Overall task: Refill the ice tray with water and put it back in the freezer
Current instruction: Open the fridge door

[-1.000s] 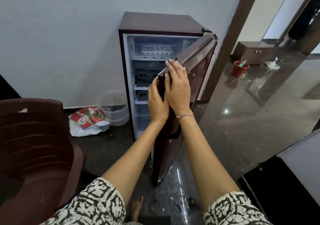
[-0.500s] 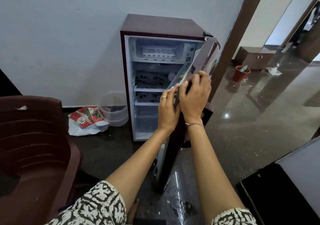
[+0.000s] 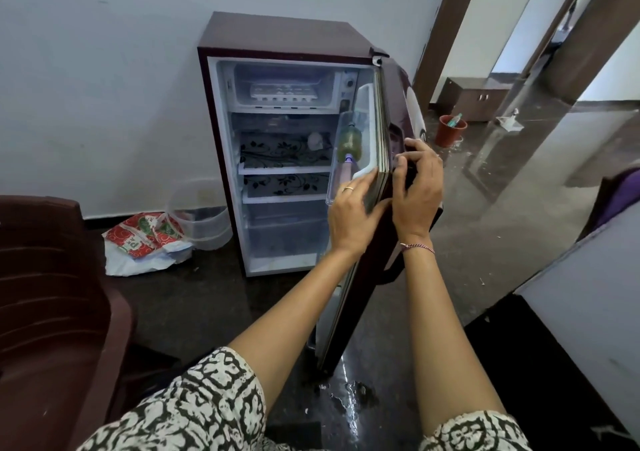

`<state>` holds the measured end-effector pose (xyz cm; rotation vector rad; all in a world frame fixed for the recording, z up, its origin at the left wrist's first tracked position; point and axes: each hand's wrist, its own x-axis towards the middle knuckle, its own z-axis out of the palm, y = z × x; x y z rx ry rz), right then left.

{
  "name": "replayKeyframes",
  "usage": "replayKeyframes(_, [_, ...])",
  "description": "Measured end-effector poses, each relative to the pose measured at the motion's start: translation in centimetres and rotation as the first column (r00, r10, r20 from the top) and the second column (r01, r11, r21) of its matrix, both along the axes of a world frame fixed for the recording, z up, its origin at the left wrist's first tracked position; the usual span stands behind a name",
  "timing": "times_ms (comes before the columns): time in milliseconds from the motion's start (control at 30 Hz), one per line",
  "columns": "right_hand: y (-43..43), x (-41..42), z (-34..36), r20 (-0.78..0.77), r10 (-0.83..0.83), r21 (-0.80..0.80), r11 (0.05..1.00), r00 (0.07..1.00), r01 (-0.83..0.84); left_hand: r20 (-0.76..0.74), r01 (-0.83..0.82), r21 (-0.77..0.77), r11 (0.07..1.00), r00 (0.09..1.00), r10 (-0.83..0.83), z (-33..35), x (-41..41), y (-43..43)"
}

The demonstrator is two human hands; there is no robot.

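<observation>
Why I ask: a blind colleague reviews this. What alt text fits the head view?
A person holds the open fridge door by its edge, left hand flat on the inside, right hand curled round the outside. An ice tray sits in the freezer compartment.

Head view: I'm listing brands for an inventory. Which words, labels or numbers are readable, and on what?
The bag on the floor: big printed letters, turned and creased, not readable.
The fridge door: no brand or label shows.
The bottles in the door shelf: no readable text.
Nothing can be quoted.
</observation>
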<state>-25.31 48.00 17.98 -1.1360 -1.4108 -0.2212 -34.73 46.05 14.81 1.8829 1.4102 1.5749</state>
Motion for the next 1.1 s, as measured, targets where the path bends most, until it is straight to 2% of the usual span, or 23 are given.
replayKeyframes(300, [-0.4, 2.0, -0.1, 0.036, -0.027, -0.007, 1.000, 0.999, 0.028, 0.085, 0.073, -0.051, 0.996, 0.994, -0.068, 0.2, 2.0, -0.3])
replayKeyframes(767, [-0.8, 4.1, 0.1, 0.016, -0.050, -0.046, 0.998, 0.999, 0.051, 0.021, 0.131, -0.036, 0.991, 0.991, -0.130, 0.9, 3.3, -0.9])
replayKeyframes(1100, [-1.3, 5.4, 0.3, 0.042, -0.069, -0.080, 0.994, 0.997, 0.072, 0.041, 0.159, -0.065, 0.985, 0.987, -0.157, 0.9, 4.3, -0.8])
